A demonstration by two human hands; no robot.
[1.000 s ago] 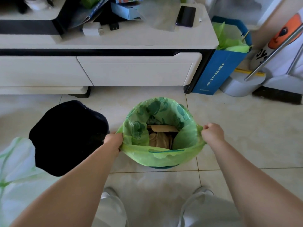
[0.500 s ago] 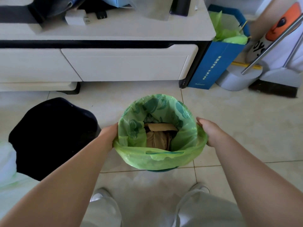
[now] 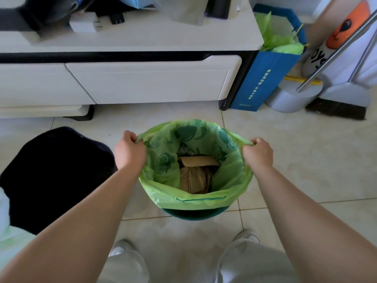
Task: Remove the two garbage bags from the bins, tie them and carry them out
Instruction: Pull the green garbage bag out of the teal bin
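A green garbage bag [image 3: 163, 193] with a leaf print lines a dark teal bin [image 3: 193, 214] on the tiled floor in front of me. Brown paper waste [image 3: 195, 174] lies inside it. My left hand [image 3: 129, 151] grips the bag's left rim and my right hand [image 3: 258, 153] grips its right rim, both pulling the edge up and outward off the bin. A black garbage bag [image 3: 55, 176] sits to the left on the floor. A pale white-green bag [image 3: 8, 240] shows at the left edge.
A white low cabinet [image 3: 142, 78] with drawers stands behind the bin. To the right are a blue paper bag [image 3: 263, 82] stuffed with green plastic, a grey dustpan [image 3: 293, 97] and a broom [image 3: 336, 109]. My shoes [image 3: 120, 250] stand just behind the bin.
Both hands have moved from the bag's sides up to its rim, closed on it, and lifted the edges free of the bin. The camera has tilted closer.
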